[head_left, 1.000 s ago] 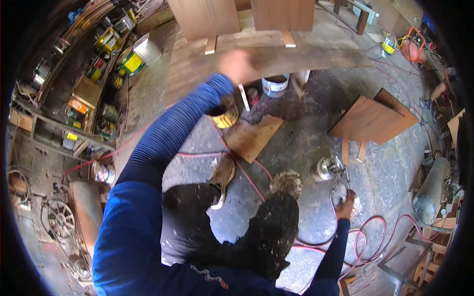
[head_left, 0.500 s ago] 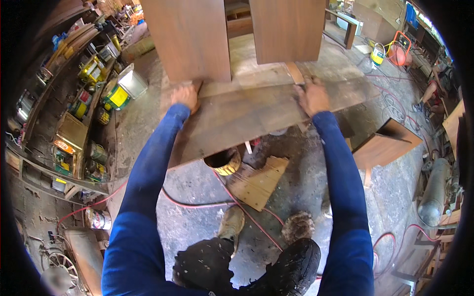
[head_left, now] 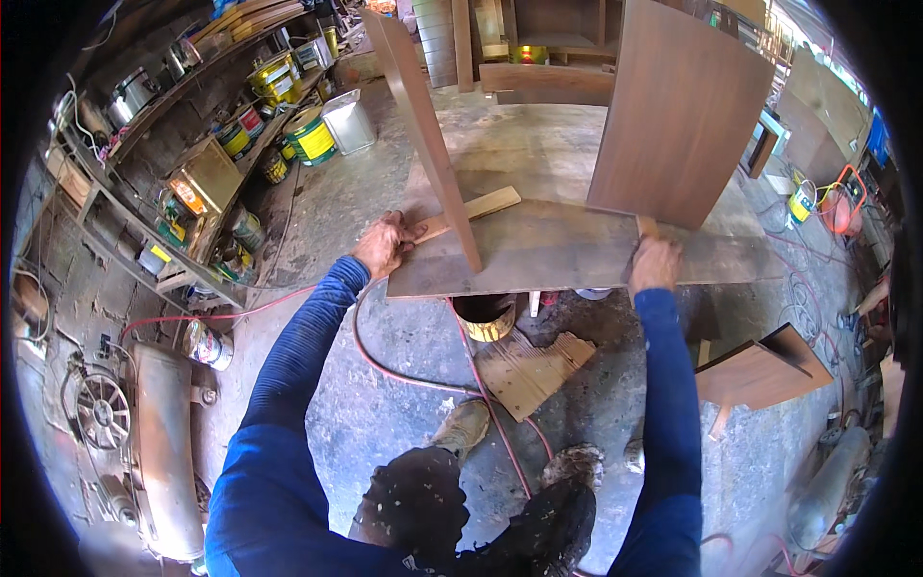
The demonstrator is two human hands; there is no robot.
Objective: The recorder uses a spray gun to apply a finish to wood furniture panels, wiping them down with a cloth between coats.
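Observation:
My left hand [head_left: 385, 244] is closed on one end of a wooden strip [head_left: 492, 203]. That strip lies slantwise on a low brown worktop [head_left: 538, 252] and passes beneath a left brown panel [head_left: 423, 135], which shows nearly edge-on. My right hand [head_left: 657, 264] is closed at the worktop's near edge on a second wooden strip [head_left: 647, 227]. Only a short end of this strip shows past my fingers. It runs under the near edge of a right brown panel [head_left: 681, 115], which presents its broad face.
A dark bucket with a yellow band [head_left: 486, 322] and torn cardboard [head_left: 538, 370] sit below the worktop. A red hose [head_left: 495, 423] crosses the floor by my feet. Small joined boards [head_left: 764, 370] stand at right. Shelves of cans [head_left: 221, 173] line the left; a tank [head_left: 165, 433] lies lower left.
The left panel has turned from broad face to nearly edge-on, and its strip has come into view. The right panel has turned too. The whole view has shifted.

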